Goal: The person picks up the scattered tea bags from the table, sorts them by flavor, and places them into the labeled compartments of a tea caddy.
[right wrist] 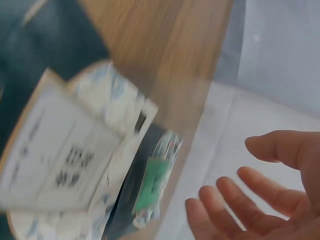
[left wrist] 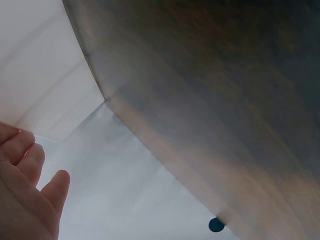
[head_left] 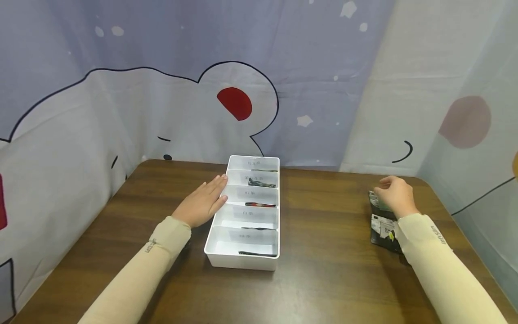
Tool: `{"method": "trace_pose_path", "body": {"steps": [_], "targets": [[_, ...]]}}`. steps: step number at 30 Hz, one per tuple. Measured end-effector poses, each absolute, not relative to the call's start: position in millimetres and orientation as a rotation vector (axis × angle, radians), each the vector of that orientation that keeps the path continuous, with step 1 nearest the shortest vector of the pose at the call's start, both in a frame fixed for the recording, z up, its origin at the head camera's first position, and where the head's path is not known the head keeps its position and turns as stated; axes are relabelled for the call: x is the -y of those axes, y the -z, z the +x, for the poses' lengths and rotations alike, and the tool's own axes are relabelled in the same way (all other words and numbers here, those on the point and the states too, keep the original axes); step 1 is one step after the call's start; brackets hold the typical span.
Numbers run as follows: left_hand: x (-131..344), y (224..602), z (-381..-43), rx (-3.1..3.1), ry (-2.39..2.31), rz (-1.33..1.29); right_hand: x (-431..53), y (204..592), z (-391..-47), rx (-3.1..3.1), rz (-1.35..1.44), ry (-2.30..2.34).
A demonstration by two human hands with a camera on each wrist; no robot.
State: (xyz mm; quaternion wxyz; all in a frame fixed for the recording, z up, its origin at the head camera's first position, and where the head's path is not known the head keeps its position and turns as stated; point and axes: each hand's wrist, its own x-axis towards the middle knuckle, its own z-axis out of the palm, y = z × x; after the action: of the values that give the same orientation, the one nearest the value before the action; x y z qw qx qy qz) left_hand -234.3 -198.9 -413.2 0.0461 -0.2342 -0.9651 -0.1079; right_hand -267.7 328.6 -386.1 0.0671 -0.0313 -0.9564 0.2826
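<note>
A long white plastic box [head_left: 243, 262] stands on the table, split by dividers into several labelled compartments, with thin packets lying in them, such as a red one [head_left: 261, 204] and a dark patterned one [head_left: 261, 183]. My left hand [head_left: 204, 200] lies along the box's left wall, fingers straight and fingertips right at the rim. At the table's right side, my right hand [head_left: 396, 195] hovers above dark packets with white printed labels [head_left: 382, 227]. The right wrist view shows its fingers loosely bent with nothing between them, beside a packet with a green label [right wrist: 151, 185].
The brown wooden table [head_left: 323, 252] ends at a patterned curtain [head_left: 315, 90] along the back and sides. Part of a small dark object [head_left: 187, 244] shows beside the left sleeve.
</note>
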Motion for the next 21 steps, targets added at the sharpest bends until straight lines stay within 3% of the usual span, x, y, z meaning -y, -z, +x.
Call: {"method": "trace_pose_path", "body": {"steps": [8, 21], "targets": [[200.2, 415.6, -234.4, 2.943, 0.346, -0.707, -348.4, 379.6, -265.0, 2.988, -0.263, -0.818], [199.1, 414.0, -233.3, 2.932, 0.359, -0.715, -376.2, 393.9, -270.6, 3.119, -0.282, -0.8]]}}
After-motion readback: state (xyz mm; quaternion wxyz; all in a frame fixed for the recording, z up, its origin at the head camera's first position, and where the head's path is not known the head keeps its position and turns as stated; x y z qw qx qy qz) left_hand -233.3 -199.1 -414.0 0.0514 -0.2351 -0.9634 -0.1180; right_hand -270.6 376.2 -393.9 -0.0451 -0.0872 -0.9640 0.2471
